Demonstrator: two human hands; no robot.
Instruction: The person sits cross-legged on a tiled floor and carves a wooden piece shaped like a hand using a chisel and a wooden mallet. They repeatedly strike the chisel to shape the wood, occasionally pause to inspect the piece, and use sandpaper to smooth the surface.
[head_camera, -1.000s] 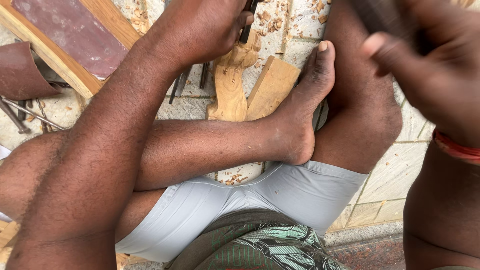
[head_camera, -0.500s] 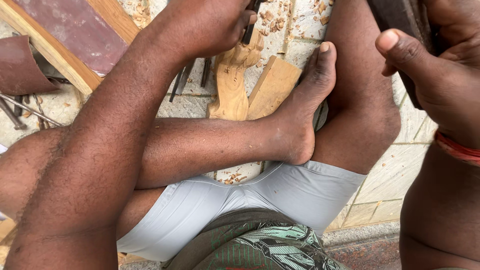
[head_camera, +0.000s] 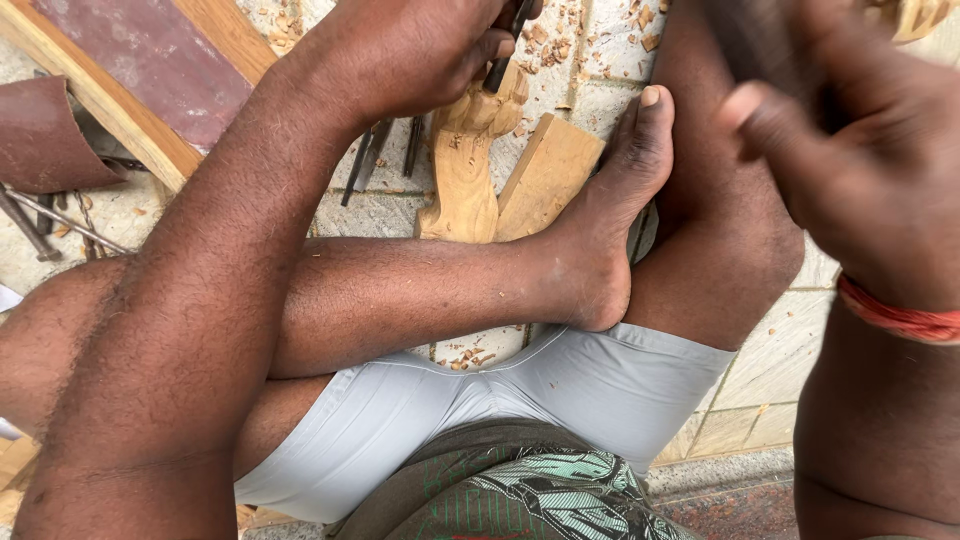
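Note:
My left hand (head_camera: 415, 50) is at the top middle, closed around a dark metal chisel (head_camera: 505, 45) whose tip rests on a pale carved wooden piece (head_camera: 465, 165). That carving lies on the tiled floor next to a flat wooden block (head_camera: 545, 175), and my bare foot (head_camera: 610, 215) presses beside the block. At the upper right, my right hand (head_camera: 850, 165) is blurred and grips a dark handle (head_camera: 755, 45), probably a mallet, above the carving. A red thread band (head_camera: 895, 315) circles the right wrist.
Several metal chisels (head_camera: 375, 150) lie on the tiles beyond my leg. A wooden-framed board (head_camera: 135, 70) leans at the upper left, with a curved brown piece (head_camera: 45, 135) and thin metal rods (head_camera: 55, 220) beside it. Wood chips (head_camera: 580, 30) scatter over the floor.
My right hand has swung with the dark handle, now lower and blurred. My left hand stays on the chisel against the carving; my legs have not moved.

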